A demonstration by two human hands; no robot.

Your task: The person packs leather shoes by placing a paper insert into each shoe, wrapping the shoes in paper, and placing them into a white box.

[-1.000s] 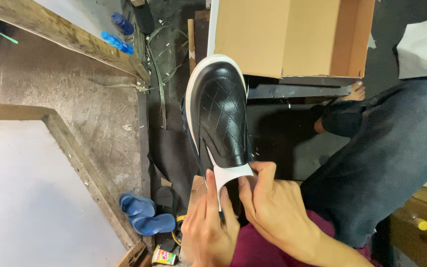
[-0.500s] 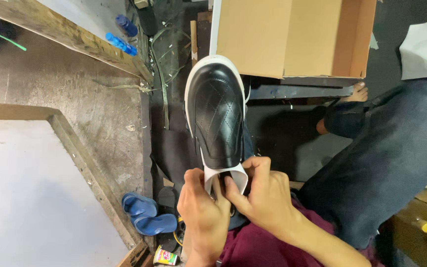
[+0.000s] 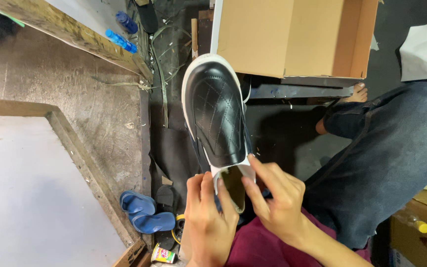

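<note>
I hold a black slip-on shoe [image 3: 218, 113] with a quilted upper and a white sole, toe pointing away from me. My left hand [image 3: 207, 217] grips the heel end from the left, fingers curled at the shoe's opening. On the right side of the opening, my right hand [image 3: 275, 198] pinches the white collar edge with thumb and fingers. The tan inside of the shoe [image 3: 234, 188] shows between my hands.
An open cardboard box [image 3: 292, 37] sits just beyond the shoe's toe. Another person in dark jeans [image 3: 396, 153] sits at the right, one bare foot [image 3: 357, 93] showing. Blue sandals [image 3: 142, 212] lie on the floor at lower left, blue bottles [image 3: 122, 39] at the top.
The shoe has dropped a little lower toward me. My fingers have shifted around the heel, spreading the opening so the tan inside now shows.
</note>
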